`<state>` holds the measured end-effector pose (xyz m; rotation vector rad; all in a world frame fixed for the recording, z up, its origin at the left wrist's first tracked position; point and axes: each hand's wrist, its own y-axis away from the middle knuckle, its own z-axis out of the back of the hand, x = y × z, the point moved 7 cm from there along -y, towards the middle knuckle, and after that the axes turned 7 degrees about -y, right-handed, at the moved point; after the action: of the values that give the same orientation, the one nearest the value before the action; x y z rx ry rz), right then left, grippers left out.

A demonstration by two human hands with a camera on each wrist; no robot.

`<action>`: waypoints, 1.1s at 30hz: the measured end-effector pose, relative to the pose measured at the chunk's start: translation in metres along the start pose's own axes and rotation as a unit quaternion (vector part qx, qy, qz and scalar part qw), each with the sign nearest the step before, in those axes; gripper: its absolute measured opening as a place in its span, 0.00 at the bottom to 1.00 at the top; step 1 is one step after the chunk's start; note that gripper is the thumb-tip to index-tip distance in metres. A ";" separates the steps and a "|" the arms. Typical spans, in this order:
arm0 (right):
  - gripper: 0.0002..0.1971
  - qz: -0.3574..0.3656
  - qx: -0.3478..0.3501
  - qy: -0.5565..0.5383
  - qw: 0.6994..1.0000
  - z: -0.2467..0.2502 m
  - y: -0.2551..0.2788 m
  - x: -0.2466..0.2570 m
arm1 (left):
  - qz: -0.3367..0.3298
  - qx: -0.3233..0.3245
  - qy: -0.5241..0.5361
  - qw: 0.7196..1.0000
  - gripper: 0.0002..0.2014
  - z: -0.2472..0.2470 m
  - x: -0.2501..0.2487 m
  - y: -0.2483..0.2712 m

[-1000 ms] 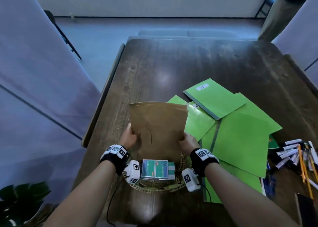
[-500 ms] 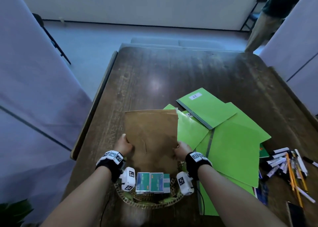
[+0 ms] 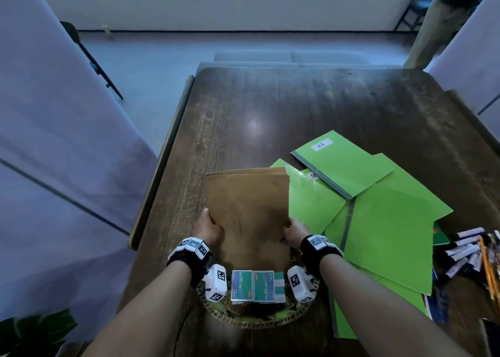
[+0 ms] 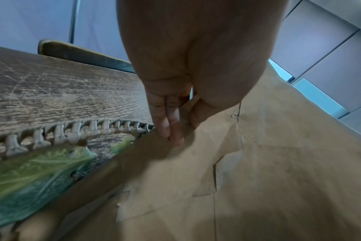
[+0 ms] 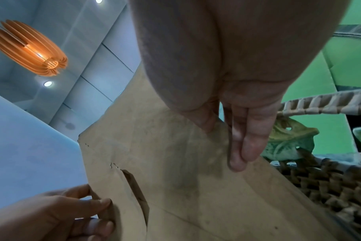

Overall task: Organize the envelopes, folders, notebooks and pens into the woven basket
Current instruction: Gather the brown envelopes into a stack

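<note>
At the near edge of the table [image 3: 270,108], both hands are gripping a stack of brown envelopes [image 3: 247,210] standing upright in the basket [image 3: 259,319]. The left hand [image 3: 207,231] is pinching the left edge between thumb and fingers [image 4: 165,124], and the right hand [image 3: 295,232] is pinching the right edge. Green folders [image 3: 384,229] are lying spread toward the right edge, with pens [image 3: 468,251] at the near right corner.

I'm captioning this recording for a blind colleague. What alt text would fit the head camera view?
Two hands, left hand and right hand, hold brown envelopes upright by their side edges in a woven basket on a dark wooden table. Green folders lie fanned to the right, with pens beyond them.
</note>
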<state>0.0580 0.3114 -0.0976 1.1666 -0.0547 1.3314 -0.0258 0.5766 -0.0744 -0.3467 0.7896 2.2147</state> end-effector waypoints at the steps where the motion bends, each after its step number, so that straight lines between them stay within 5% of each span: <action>1: 0.13 -0.003 -0.005 0.005 1.000 0.000 -0.002 -0.002 | -0.003 0.002 0.003 1.000 0.12 0.000 0.000 -0.001; 9: 0.16 -0.013 -0.079 0.031 0.996 0.000 -0.003 -0.008 | -0.016 0.014 0.020 1.000 0.10 -0.007 0.001 0.001; 15: 0.17 -0.004 -0.108 0.070 0.992 0.006 0.005 -0.005 | -0.011 0.041 0.040 0.998 0.19 -0.012 0.000 -0.002; 20: 0.16 0.009 -0.109 0.109 0.988 0.011 0.000 0.001 | 0.005 0.032 0.047 0.998 0.27 -0.014 0.002 -0.005; 33: 0.18 -0.028 -0.065 0.066 0.995 0.011 -0.009 -0.004 | 0.000 0.012 0.037 0.999 0.25 -0.009 -0.005 -0.004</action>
<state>0.0700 0.3026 -0.1009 0.9610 -0.0127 1.3327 -0.0193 0.5703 -0.0805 -0.4196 0.8542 2.2006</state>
